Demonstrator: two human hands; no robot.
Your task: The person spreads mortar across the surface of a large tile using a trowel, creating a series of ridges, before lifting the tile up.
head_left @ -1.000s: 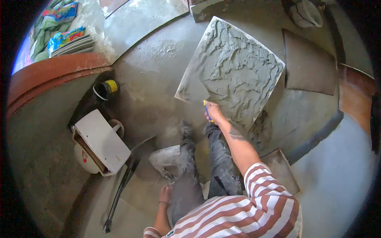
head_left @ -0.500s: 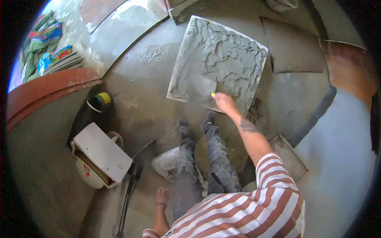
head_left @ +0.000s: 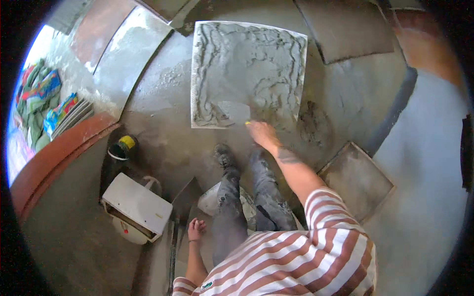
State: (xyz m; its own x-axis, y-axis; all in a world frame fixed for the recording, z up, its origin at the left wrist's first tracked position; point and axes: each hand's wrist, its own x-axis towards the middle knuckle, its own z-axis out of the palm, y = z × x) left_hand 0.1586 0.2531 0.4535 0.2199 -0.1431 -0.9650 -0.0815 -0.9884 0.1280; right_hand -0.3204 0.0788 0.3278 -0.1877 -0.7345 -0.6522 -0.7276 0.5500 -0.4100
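My right hand (head_left: 264,134) grips a trowel (head_left: 234,111) by its yellow handle, fingers wrapped round it. The flat blade lies on grey mortar (head_left: 279,64) near the close edge of a large square tile (head_left: 193,98). Rough ridges of mortar run along the tile's sides and across its right part, with a smoother patch left of centre. Low beside my left leg is my left hand (head_left: 196,228), its fingers loosely curled with nothing visible in them.
A white box-shaped container (head_left: 138,200) stands at left, with a dark bucket (head_left: 120,149) beyond it. Colourful bags (head_left: 61,111) lie far left. A square tile (head_left: 358,180) rests at right, and a dark slab (head_left: 345,32) lies far right. A white sack-like thing (head_left: 210,200) is by my legs.
The view has turned, so the coated tile now appears squarer and farther left. The trowel has moved over the mortar, which now looks smoother left of centre. My left hand has risen slightly.
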